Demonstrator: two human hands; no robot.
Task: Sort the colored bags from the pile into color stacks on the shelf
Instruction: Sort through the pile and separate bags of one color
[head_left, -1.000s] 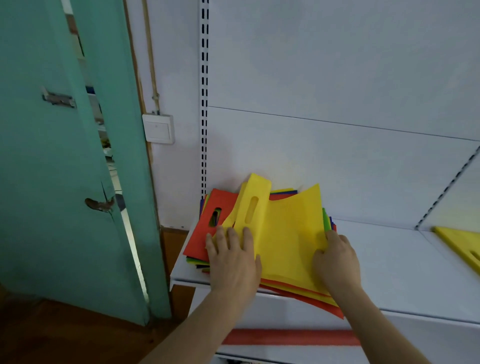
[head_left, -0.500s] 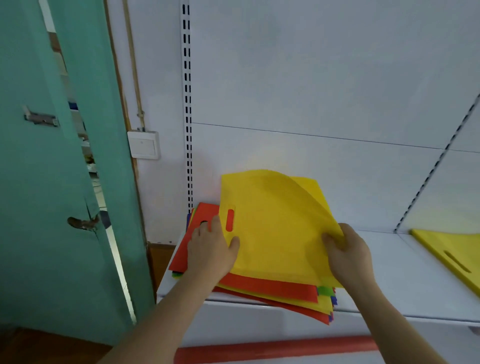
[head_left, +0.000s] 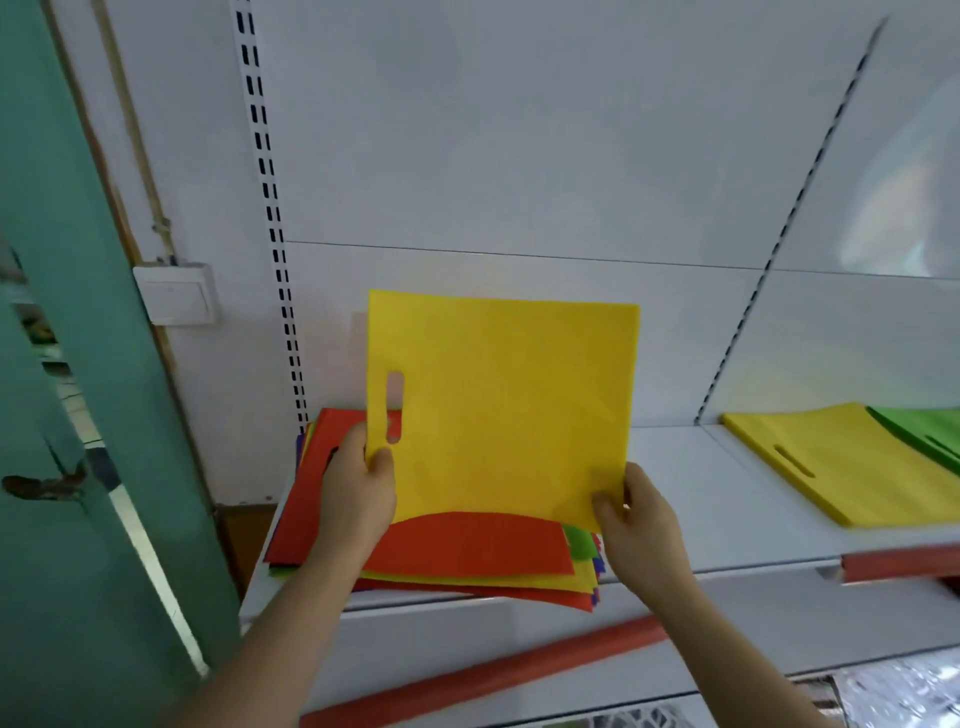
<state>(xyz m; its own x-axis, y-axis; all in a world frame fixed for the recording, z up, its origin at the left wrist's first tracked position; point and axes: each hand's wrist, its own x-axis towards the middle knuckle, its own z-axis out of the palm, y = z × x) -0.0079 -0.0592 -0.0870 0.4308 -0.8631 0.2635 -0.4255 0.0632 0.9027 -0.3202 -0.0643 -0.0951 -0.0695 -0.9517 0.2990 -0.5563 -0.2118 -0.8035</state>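
- the yellow bag (head_left: 501, 410) is up off the pile (head_left: 467, 558), held nearly upright and spread flat between both hands, its cut-out handle slot on the left edge.
- left hand (head_left: 358, 491) pinches the bag's lower left edge just under the slot, thumb on the front face, fingers curled behind the fabric.
- right hand (head_left: 639, 514) pinches the lower right corner, thumb pressed on the front, fingers tucked behind.
- so the bag rises above both hands, its bottom edge arcing between them over the pile.
- the pile sits on the white shelf (head_left: 691, 499) right below the hands: a red bag on top, then yellow, green, blue and more red edges fanning out at the right front corner.
- well to the right on the same shelf lies a flat yellow stack (head_left: 852, 462), and just beside it, overlapping its far corner, a green stack (head_left: 930, 428) at the frame edge.
- a teal door (head_left: 67, 364) stands at the left, a wall switch (head_left: 176, 293) beside it.
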